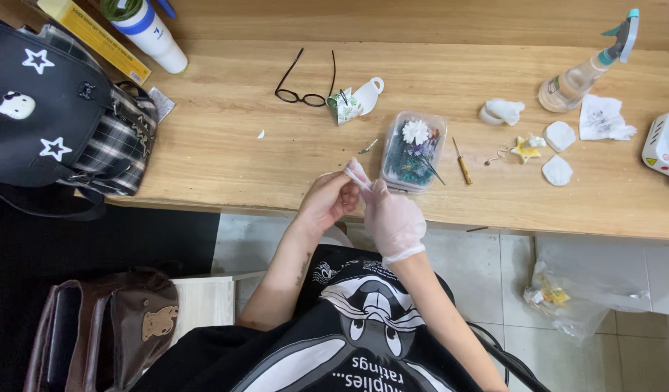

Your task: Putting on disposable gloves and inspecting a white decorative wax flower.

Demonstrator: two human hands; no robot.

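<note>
My right hand (394,220) wears a thin translucent white glove (400,231) and is held up at the table's front edge. The bare fingers of my left hand (327,200) pinch the loose fingertip of that glove (356,174) and touch the right hand there. Just beyond the hands stands a clear plastic box (413,150) with a white flower and dried blue and green bits inside. A small tool with a wooden handle (462,164) lies to the right of the box.
On the wooden table (226,145) lie black glasses (305,86), a small tipped white cup (358,99), a spray bottle (585,69), white moulded pieces (559,152), a yellow star (524,149) and a tissue (603,120). A black backpack (51,116) sits left, a brown bag (102,327) below.
</note>
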